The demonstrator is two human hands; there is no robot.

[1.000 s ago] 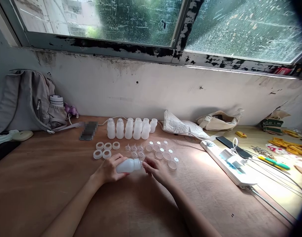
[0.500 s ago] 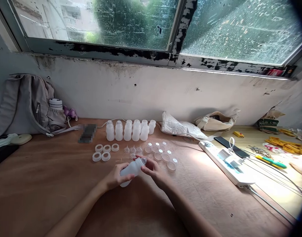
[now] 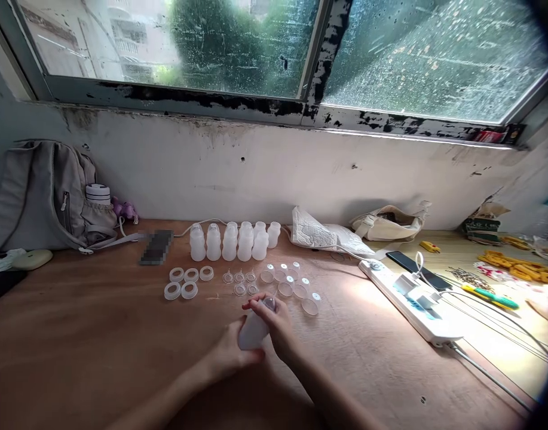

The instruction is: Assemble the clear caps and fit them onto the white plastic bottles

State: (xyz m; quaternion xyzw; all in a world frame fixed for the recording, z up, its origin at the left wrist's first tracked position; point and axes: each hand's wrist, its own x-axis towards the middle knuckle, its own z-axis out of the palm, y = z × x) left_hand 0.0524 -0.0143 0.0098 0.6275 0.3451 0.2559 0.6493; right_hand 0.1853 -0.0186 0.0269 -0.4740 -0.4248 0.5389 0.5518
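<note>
A frosted white baby bottle (image 3: 252, 334) is tilted between my two hands above the near part of the table. My left hand (image 3: 231, 349) is wrapped around its body. The fingers of my right hand (image 3: 274, 319) close around the bottle's neck, where a clear nipple (image 3: 269, 303) shows at the top. Just beyond my hands lie several clear silicone nipples (image 3: 239, 289). White screw rings (image 3: 172, 291) are spread to the left, and clear caps (image 3: 310, 305) with white dots lie to the right. Several more frosted bottles (image 3: 229, 243) stand in a group at the back.
A grey backpack (image 3: 31, 197) leans at the left beside a pixelated dark object (image 3: 157, 247). White padded packaging (image 3: 318, 230) and a cream pouch (image 3: 385, 222) lie by the wall. A white power strip (image 3: 408, 304) with cables, a phone (image 3: 417, 270) and a screwdriver (image 3: 491, 297) are on the right.
Both hands have moved nearer to me with the bottle, which is now more upright. My right hand has shifted from the nipple's side to wrap around the neck.
</note>
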